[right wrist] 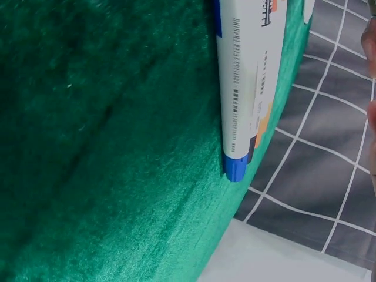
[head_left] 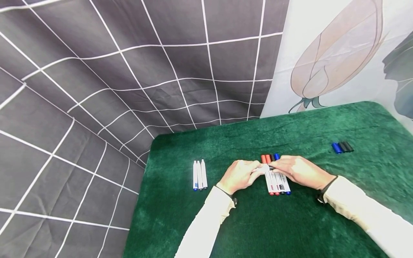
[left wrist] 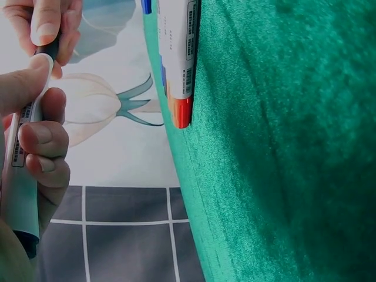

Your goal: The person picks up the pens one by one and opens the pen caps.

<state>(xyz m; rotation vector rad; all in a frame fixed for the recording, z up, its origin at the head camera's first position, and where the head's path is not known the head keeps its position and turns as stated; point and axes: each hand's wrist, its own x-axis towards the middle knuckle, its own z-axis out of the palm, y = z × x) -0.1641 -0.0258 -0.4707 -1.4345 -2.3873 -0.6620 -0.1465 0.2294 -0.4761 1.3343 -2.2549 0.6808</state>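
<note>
Left wrist: left fingers (left wrist: 46,138) curled round marker (left wrist: 20,197) (black-ended).

White marker (left wrist: 22,197), green cloth (head_left: 264,225), gridded grey backdrop (head_left: 187,62)

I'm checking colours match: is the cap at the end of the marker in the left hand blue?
No, the left wrist view shows the right hand pinching a black cap at the end of the marker.

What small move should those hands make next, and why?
Probably the right hand should pull the black cap away from the marker: it pinches that cap while the left hand grips the marker. Uncapped markers lie to the left and loose caps to the right, hinting at uncapping, though recapping is possible.
</note>
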